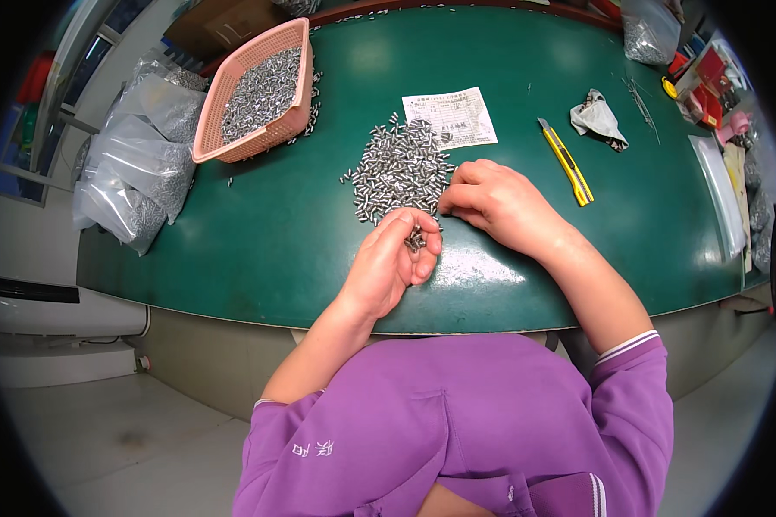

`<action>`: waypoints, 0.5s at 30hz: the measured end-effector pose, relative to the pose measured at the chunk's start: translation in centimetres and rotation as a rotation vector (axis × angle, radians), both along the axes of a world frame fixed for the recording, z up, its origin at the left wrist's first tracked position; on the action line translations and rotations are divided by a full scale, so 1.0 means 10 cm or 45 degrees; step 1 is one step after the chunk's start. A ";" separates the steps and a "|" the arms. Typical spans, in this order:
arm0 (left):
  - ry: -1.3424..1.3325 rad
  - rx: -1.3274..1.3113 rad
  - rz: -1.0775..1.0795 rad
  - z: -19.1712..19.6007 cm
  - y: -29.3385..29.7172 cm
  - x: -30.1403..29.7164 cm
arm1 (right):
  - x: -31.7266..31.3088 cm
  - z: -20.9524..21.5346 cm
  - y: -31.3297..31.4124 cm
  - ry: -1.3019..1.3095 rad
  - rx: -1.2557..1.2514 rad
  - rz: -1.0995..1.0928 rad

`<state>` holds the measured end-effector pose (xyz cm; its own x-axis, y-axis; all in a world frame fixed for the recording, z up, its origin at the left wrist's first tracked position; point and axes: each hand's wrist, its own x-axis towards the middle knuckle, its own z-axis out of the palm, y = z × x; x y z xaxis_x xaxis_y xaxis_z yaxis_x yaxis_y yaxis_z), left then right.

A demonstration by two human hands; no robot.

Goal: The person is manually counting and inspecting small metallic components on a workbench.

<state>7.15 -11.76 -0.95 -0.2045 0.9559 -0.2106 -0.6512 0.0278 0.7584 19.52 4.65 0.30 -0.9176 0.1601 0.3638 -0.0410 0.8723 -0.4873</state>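
Observation:
A heap of small, shiny metal pins [397, 168] lies on the green table in front of me. My left hand [388, 263] is cupped at the heap's near edge, its fingers curled round several of the same metal pins [416, 239]. Close to its fingertips, my right hand [500, 202] is at the right side of the heap, palm down with the fingers bent together. What its fingertips hold, if anything, is hidden. A printed white paper slip [466, 118] lies just behind the heap, with a few pins on its left edge.
A pink plastic basket [205, 129] full of similar metal pieces stands at the back left, beside clear bags [138, 172] of metal parts. To the right lie a yellow utility knife [567, 164] and a crumpled white wrapper [597, 119]. More bags and tools crowd the right edge.

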 end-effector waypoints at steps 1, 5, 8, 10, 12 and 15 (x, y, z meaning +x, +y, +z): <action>0.000 0.000 0.001 0.00 0.00 0.00 | 0.00 0.01 0.00 -0.015 0.016 0.000; 0.012 -0.026 0.003 0.01 0.01 0.01 | 0.02 0.06 0.00 -0.021 0.096 0.037; 0.034 -0.030 -0.010 -0.01 0.01 0.00 | 0.01 0.05 -0.01 -0.049 0.119 0.015; 0.045 -0.026 -0.017 -0.02 0.01 0.00 | -0.01 0.05 -0.02 -0.005 -0.043 -0.006; 0.071 -0.043 -0.013 -0.03 0.01 0.01 | -0.01 0.12 -0.04 0.036 -0.110 0.021; 0.100 -0.078 -0.031 0.00 0.01 0.04 | -0.02 0.14 -0.09 0.140 -0.198 0.085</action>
